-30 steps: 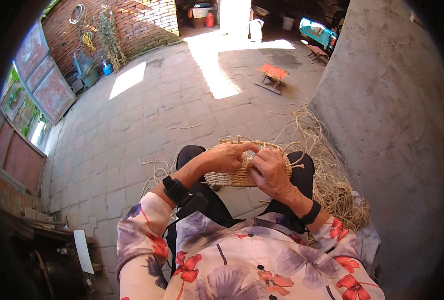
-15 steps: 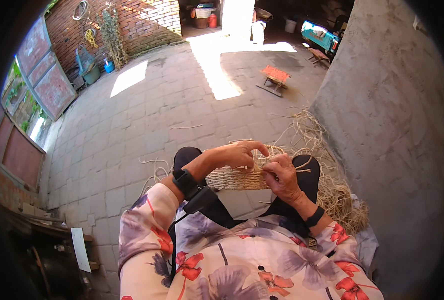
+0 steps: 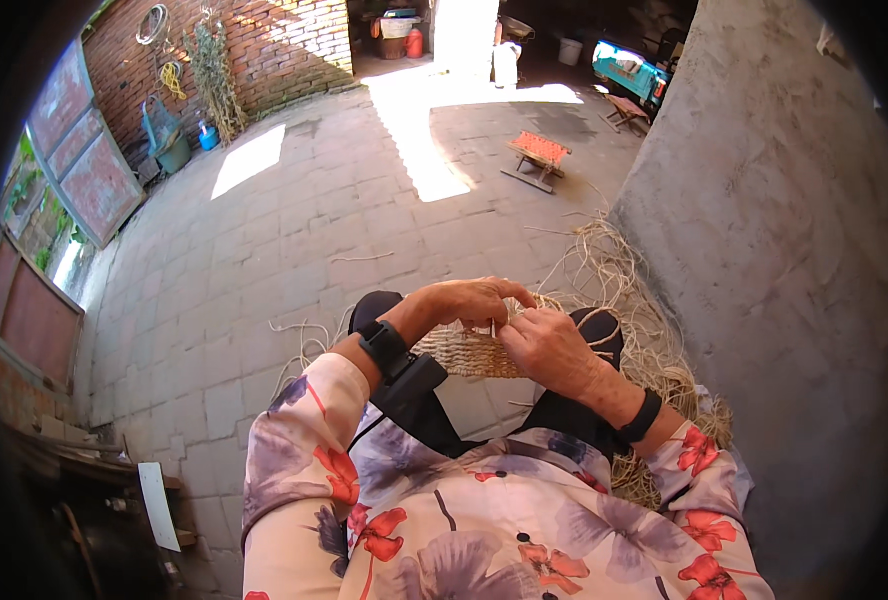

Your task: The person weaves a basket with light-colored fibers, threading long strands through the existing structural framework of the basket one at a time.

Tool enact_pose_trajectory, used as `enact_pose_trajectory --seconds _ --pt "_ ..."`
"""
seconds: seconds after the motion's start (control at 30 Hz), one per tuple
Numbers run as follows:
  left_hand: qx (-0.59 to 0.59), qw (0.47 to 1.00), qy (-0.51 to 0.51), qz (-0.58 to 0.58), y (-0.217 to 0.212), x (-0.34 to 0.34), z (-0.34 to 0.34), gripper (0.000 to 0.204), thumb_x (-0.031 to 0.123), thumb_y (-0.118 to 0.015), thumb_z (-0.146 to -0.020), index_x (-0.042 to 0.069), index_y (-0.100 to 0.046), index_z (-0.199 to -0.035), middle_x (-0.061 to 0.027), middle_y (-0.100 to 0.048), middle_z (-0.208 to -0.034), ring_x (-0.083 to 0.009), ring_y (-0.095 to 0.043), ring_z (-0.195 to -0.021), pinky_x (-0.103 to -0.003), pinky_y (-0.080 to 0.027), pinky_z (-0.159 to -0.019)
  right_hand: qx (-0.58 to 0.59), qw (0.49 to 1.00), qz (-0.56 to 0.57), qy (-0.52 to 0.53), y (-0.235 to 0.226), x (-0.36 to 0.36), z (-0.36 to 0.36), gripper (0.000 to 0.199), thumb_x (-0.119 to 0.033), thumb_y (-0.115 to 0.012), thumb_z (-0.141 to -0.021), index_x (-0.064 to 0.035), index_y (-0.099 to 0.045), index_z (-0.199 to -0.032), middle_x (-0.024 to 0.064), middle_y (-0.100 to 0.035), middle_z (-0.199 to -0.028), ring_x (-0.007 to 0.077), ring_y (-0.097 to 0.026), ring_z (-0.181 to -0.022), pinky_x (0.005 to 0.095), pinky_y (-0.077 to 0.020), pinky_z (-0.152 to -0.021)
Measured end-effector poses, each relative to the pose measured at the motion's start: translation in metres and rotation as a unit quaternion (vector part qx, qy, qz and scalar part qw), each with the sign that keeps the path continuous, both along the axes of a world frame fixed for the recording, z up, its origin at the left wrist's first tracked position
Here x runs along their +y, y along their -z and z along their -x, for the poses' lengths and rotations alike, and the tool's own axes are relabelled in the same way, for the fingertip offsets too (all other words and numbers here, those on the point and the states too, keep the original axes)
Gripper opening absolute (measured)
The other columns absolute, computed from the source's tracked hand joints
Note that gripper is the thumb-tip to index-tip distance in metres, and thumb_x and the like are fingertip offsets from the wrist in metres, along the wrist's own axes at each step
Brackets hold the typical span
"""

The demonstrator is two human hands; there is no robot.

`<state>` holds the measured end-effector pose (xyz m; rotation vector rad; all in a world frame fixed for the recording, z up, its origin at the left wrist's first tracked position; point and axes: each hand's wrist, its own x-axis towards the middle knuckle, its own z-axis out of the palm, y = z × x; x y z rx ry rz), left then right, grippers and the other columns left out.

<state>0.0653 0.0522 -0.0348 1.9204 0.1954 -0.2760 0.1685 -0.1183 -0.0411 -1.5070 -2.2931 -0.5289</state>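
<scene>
- A woven cord basket [image 3: 469,357] sits between the person's knees [image 3: 376,303], its pale side facing the body.
- The left hand [image 3: 467,303] arches over the rim, index finger reaching toward the right; its other fingers curl down, and I cannot tell whether this grip pinches a strand.
- The right hand [image 3: 554,345] is at the basket's right part, fingers bent inward, close beside the left fingertips; its grip is hidden behind the knuckles, so I cannot tell what it holds.
- Loose cord [image 3: 614,265] heaps on the paved floor [image 3: 264,250] along the grey wall [image 3: 774,200].
- A folding stool [image 3: 541,150] with an orange seat stands well ahead.
</scene>
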Motion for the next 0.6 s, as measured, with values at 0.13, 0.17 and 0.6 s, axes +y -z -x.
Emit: enact_pose_trajectory --seconds 0.13,0.17,0.6 --pt "-0.004 1.000 0.005 0.016 0.004 0.002 0.002 0.051 0.007 -0.052 -0.081 0.007 -0.058 -0.131 0.0038 -0.049 -0.071 -0.0066 -0.043 -0.058 -0.024 -0.033 -0.049 -0.128 0.991 0.003 0.037 -0.004 0.000 0.015 0.006 -0.008 -0.061 -0.075 -0.0043 -0.057 -0.079 0.0071 -0.059 -0.074 0.0215 -0.063 -0.072 0.0357 -0.0512 -0.063" --pt "-0.002 1.000 0.003 0.023 0.003 0.001 0.003 0.050 0.006 -0.051 -0.082 0.008 -0.058 -0.132 0.0037 -0.050 -0.072 -0.0066 -0.044 -0.059 -0.024 -0.034 -0.050 -0.129 0.991 0.004 0.036 -0.003 0.001 0.018 0.006 -0.008 -0.061 -0.075 -0.0043 -0.057 -0.079 0.0071 -0.059 -0.074 0.0215 -0.063 -0.072 0.0357 -0.0512 -0.063" --pt "-0.314 0.899 -0.165 -0.257 0.027 -0.030 0.065 0.013 0.010 -0.064 -0.086 0.006 -0.066 -0.098 -0.0139 -0.068 -0.086 -0.0282 -0.067 -0.071 -0.038 -0.053 -0.065 0.401 0.906 0.093 0.104 0.019 -0.018 -0.001 0.012 -0.003 -0.070 -0.074 -0.0044 -0.060 -0.080 0.0120 -0.062 -0.067 0.0279 -0.064 -0.061 0.0380 -0.0502 -0.057"
